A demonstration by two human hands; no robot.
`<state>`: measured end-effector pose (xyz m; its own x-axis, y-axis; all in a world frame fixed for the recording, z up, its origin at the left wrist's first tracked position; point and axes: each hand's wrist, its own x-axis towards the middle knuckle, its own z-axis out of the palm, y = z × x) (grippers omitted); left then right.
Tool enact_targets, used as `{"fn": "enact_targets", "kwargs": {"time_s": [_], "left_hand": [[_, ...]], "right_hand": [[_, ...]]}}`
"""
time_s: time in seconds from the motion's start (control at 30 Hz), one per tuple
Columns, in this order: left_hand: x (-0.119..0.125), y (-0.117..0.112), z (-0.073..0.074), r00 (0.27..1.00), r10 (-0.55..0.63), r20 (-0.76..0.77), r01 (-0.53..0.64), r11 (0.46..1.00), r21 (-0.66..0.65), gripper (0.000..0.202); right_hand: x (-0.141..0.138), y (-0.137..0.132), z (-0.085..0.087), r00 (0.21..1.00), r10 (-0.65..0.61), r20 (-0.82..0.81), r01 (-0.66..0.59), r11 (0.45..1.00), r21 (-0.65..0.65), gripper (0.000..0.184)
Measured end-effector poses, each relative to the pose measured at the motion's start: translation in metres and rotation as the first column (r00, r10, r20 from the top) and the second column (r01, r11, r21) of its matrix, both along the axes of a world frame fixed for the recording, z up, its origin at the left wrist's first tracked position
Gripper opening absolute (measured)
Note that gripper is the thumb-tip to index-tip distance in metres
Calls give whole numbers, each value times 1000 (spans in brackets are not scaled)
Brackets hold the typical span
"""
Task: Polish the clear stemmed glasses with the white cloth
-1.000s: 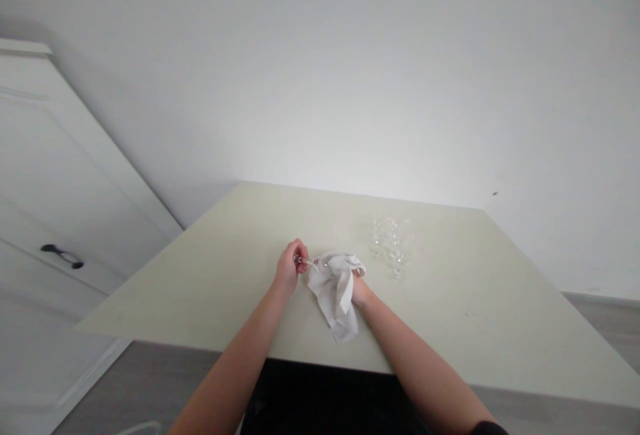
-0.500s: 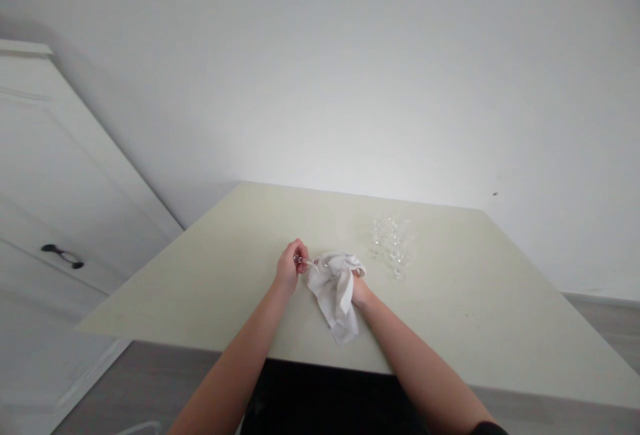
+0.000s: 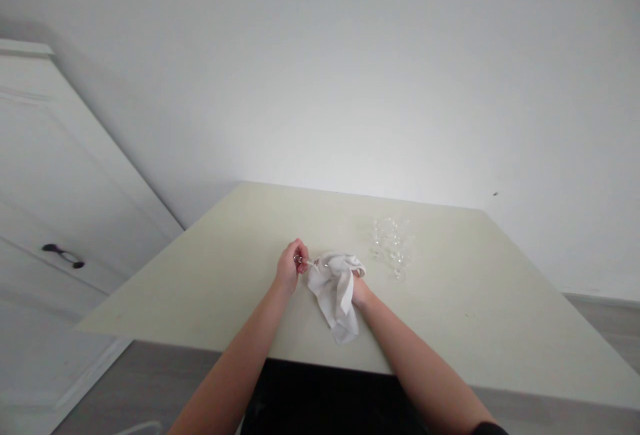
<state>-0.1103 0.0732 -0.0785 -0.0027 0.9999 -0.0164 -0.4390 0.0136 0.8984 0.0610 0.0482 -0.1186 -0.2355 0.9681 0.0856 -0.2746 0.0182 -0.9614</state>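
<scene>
My left hand (image 3: 292, 266) is closed around one end of a small clear stemmed glass (image 3: 299, 259), at the middle of the table. The glass's other end runs toward a white cloth (image 3: 336, 288), where folds cover most of it. My right hand (image 3: 358, 288) grips the cloth from its right side; the fingers are mostly hidden in the fabric. One corner of the cloth hangs down toward the near table edge. Right of the cloth and farther back, several clear stemmed glasses (image 3: 393, 242) stand close together, their outlines faint.
The pale table (image 3: 500, 328) reaches back to a white wall (image 3: 350, 75). A white cabinet (image 3: 45, 175) with a dark handle (image 3: 63, 256) stands at the left. Grey floor (image 3: 145, 382) shows beyond the near table edge.
</scene>
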Motion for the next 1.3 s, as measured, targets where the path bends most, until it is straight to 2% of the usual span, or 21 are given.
{"fn": "enact_targets", "kwargs": {"time_s": [0.23, 0.47, 0.83, 1.3], "left_hand": [[0, -1, 0, 1000, -1, 2, 1, 1000, -9, 44], [0, 0, 0, 1000, 6, 2, -6, 1000, -8, 44], [0, 0, 0, 1000, 7, 1, -7, 1000, -15, 45], [0, 0, -1, 1000, 2, 11, -2, 1000, 3, 44]], "right_hand": [[0, -1, 1, 999, -3, 47, 3, 1000, -13, 32], [0, -3, 7, 999, -24, 45, 24, 1000, -1, 26], [-1, 1, -4, 1000, -19, 15, 19, 1000, -6, 34], [-1, -2, 3, 1000, -9, 16, 9, 1000, -16, 30]]}}
